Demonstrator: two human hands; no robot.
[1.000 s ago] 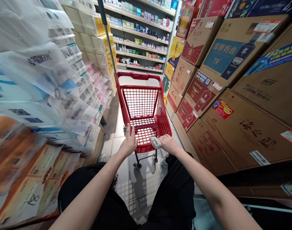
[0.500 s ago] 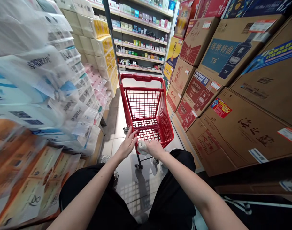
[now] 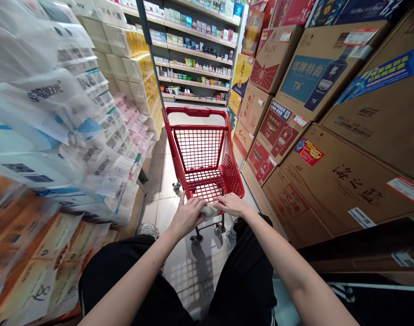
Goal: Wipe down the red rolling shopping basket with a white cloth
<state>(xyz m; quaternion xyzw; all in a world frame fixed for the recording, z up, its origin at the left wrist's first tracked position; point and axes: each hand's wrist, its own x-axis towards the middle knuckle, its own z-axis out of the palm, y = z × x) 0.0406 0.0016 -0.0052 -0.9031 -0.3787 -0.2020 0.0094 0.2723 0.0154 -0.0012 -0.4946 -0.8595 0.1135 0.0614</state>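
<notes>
A small red shopping cart (image 3: 197, 128) with a grid basket stands between my knees, its near edge toward me. At that edge a crumpled whitish cloth (image 3: 209, 211) is bunched between my two hands. My left hand (image 3: 188, 213) curls its fingers over the cloth's left end, with the thumb up beside the cart's near left corner. On the other end, my right hand (image 3: 230, 204) presses its bent fingers down along the red rim. Part of the cloth is hidden under the fingers. Nothing shows inside the basket.
Wrapped tissue packs (image 3: 91, 131) are stacked high on the left. Cardboard cartons (image 3: 343, 176) form a wall on the right. Shelves of small products (image 3: 196, 54) stand at the back. A dark pole (image 3: 149, 50) rises at the cart's far left corner. Pale floor tiles (image 3: 159, 181) lie beneath.
My left hand has moved from the cart's near left corner onto the cloth. My right hand has shifted right along the edge, and the cloth now spreads between both hands. The view has moved slightly.
</notes>
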